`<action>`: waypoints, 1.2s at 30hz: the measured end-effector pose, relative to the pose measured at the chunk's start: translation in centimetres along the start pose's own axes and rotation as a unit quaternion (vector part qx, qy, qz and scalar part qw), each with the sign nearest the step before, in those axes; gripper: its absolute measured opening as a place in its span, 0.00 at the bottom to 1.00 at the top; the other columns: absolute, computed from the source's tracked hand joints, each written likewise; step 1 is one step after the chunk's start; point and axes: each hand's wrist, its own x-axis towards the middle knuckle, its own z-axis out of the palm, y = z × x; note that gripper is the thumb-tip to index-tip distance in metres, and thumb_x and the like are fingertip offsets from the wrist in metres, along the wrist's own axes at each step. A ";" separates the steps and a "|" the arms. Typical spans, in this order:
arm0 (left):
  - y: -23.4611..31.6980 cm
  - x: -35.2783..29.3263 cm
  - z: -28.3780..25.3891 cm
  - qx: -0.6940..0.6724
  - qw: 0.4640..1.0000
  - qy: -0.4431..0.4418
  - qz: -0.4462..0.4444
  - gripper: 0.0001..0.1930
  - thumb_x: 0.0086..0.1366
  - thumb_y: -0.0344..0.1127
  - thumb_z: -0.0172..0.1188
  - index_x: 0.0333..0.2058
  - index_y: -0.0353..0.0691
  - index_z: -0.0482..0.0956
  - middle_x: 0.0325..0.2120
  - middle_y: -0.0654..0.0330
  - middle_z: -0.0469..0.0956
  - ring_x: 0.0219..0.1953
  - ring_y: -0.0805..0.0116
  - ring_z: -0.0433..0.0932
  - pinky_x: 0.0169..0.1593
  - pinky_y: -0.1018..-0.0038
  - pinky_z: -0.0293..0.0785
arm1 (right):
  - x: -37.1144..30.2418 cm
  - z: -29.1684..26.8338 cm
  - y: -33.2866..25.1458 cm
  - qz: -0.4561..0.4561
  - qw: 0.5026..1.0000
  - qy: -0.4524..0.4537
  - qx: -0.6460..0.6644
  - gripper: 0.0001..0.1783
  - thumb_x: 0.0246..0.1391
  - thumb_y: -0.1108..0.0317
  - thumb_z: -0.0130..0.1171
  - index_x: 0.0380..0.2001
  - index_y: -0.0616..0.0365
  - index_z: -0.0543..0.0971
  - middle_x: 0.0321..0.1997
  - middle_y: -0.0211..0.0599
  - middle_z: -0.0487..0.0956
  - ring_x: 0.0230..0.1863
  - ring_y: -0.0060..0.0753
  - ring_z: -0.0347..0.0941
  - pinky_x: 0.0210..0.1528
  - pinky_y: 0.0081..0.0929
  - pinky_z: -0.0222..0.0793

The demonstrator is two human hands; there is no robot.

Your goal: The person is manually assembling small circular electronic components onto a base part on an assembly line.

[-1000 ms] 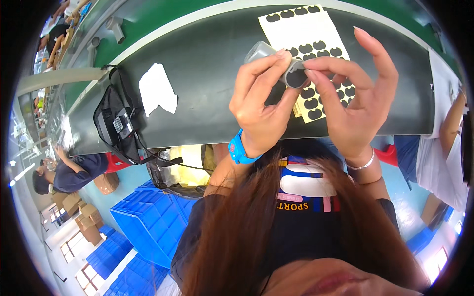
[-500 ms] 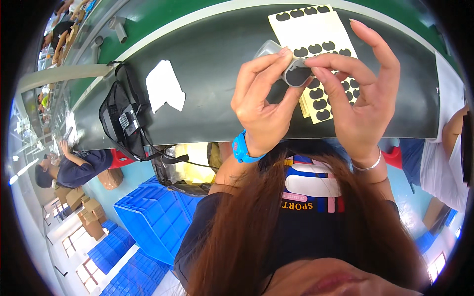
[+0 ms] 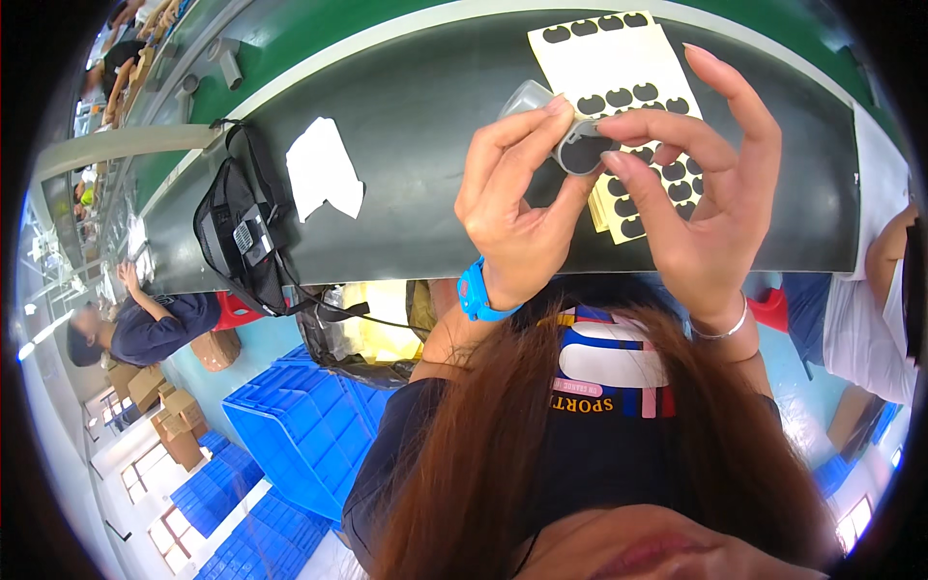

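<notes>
My left hand (image 3: 517, 198), with a blue watch on its wrist, holds a grey, see-through plastic part (image 3: 530, 98) between thumb and fingers. Its round, rimmed end is turned toward my right hand. A black sticker (image 3: 585, 153) lies over that round face; whether it is fully stuck down I cannot tell. The index finger and thumb of my right hand (image 3: 710, 184) pinch at the sticker's right edge, while the other fingers are raised. Behind and under the hands lies a pale yellow sheet (image 3: 619, 63) with rows of black stickers, partly hidden by my right hand.
The dark work surface (image 3: 425, 155) carries a white sheet (image 3: 324, 169) and a black bag (image 3: 246, 227) to the left. Blue crates (image 3: 300, 416) and a bag with yellow contents (image 3: 382, 319) stand below the edge. People sit at far left and right.
The thumb of my right hand has slid a little along the sticker's edge, leaving a small gap to the index finger. Both hands otherwise stay almost in place.
</notes>
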 end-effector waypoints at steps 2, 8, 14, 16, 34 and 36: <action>0.2 0.0 0.2 -0.003 1.000 -0.003 0.006 0.23 0.42 0.19 0.69 0.42 0.33 0.80 0.39 0.54 0.78 0.40 0.63 0.79 0.43 0.73 0.76 | -0.2 -0.3 0.3 -0.009 0.999 -0.006 -0.044 0.37 0.46 0.81 0.64 0.58 0.66 0.58 0.32 0.37 0.81 0.36 0.21 0.75 0.35 0.14 0.64; -0.1 0.1 0.1 -0.003 1.000 -0.008 0.023 0.22 0.42 0.17 0.67 0.41 0.33 0.81 0.39 0.54 0.78 0.41 0.62 0.79 0.44 0.73 0.77 | -0.4 -0.3 -0.7 -0.112 0.976 -0.027 -0.187 0.33 0.43 0.83 0.65 0.53 0.64 0.63 0.38 0.38 0.77 0.33 0.22 0.75 0.34 0.18 0.67; 0.0 0.1 0.4 -0.016 0.999 -0.004 0.036 0.22 0.42 0.17 0.68 0.41 0.33 0.81 0.39 0.54 0.78 0.41 0.62 0.80 0.44 0.73 0.77 | -1.2 0.7 0.5 -0.105 0.992 0.057 -0.046 0.28 0.43 0.84 0.65 0.48 0.63 0.66 0.39 0.40 0.76 0.33 0.23 0.76 0.34 0.17 0.66; 0.2 0.3 0.3 -0.008 0.999 -0.009 0.042 0.22 0.42 0.17 0.68 0.41 0.33 0.81 0.39 0.54 0.78 0.41 0.62 0.80 0.44 0.73 0.78 | -1.0 0.7 0.5 -0.073 0.993 0.089 0.020 0.28 0.44 0.83 0.65 0.48 0.63 0.66 0.38 0.40 0.76 0.33 0.23 0.76 0.34 0.16 0.66; 0.3 0.4 0.5 0.010 0.999 -0.012 0.047 0.26 0.39 0.16 0.67 0.43 0.34 0.81 0.37 0.54 0.77 0.39 0.67 0.77 0.43 0.75 0.74 | 0.0 0.2 0.3 0.004 0.998 0.044 -0.049 0.39 0.44 0.83 0.65 0.57 0.64 0.55 0.31 0.34 0.79 0.34 0.20 0.74 0.33 0.14 0.61; 0.5 0.6 0.3 0.029 0.998 -0.025 0.052 0.24 0.40 0.16 0.67 0.42 0.33 0.81 0.39 0.54 0.77 0.40 0.62 0.80 0.43 0.73 0.78 | 0.0 0.2 0.5 -0.007 0.998 0.041 -0.046 0.39 0.44 0.83 0.64 0.57 0.63 0.55 0.30 0.35 0.79 0.34 0.20 0.74 0.34 0.14 0.61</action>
